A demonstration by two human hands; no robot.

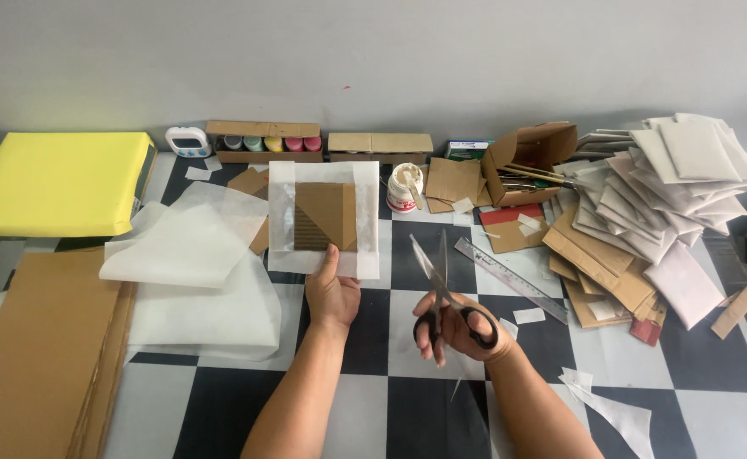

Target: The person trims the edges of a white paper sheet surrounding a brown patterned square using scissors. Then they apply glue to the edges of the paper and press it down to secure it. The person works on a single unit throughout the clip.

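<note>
My left hand (333, 293) pinches the lower edge of a square of brown cardboard wrapped in thin white paper (324, 218) and holds it upright above the chequered floor. My right hand (457, 327) grips a pair of black-handled scissors (443, 285), blades slightly apart and pointing up and away, just right of the wrapped square. The scissors touch nothing.
White tissue sheets (195, 255) lie left, beside large cardboard sheets (38, 348) and a yellow box (55, 183). A glue pot (404, 187), metal ruler (509, 279), paint box (263, 143), timer (188, 141), open carton (531, 161) and a pile of wrapped squares and cardboard (645, 212) lie behind and right.
</note>
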